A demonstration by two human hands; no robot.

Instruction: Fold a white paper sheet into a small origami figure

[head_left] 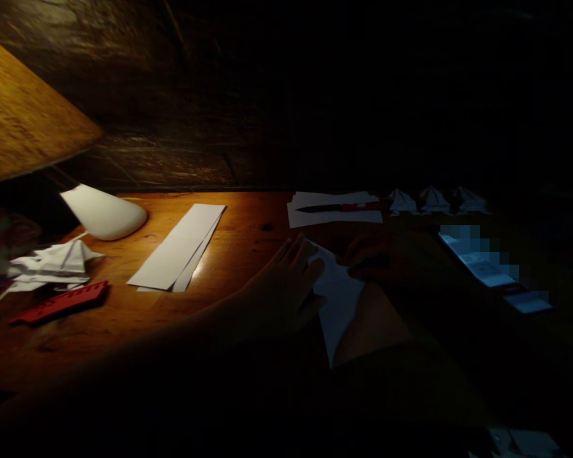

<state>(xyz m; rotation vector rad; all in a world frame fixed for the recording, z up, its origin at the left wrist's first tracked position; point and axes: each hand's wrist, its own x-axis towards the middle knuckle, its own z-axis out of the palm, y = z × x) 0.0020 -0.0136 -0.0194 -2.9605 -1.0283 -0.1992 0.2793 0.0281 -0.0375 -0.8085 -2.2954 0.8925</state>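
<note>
A white sheet of paper (339,286), folded to a pointed shape, lies on the wooden table in front of me. My left hand (293,280) rests along the paper's left edge, its fingers spread and stretched toward the far tip. At the upper right edge of the same paper is my right hand (375,257), in deep shadow. Its thumb and forefinger show apart, touching the sheet. Dark shadow falls over the paper's lower right part, and the right hand's other fingers are hard to make out.
White paper strips (179,251) lie to the left. Beyond them are a white lamp base (105,213), crumpled folded paper (57,264) and a red toothed object (62,302). At the back, a red-handled knife (339,207) lies on sheets (305,219), beside three folded paper shapes (434,200). A lit phone-like screen (491,270) is right.
</note>
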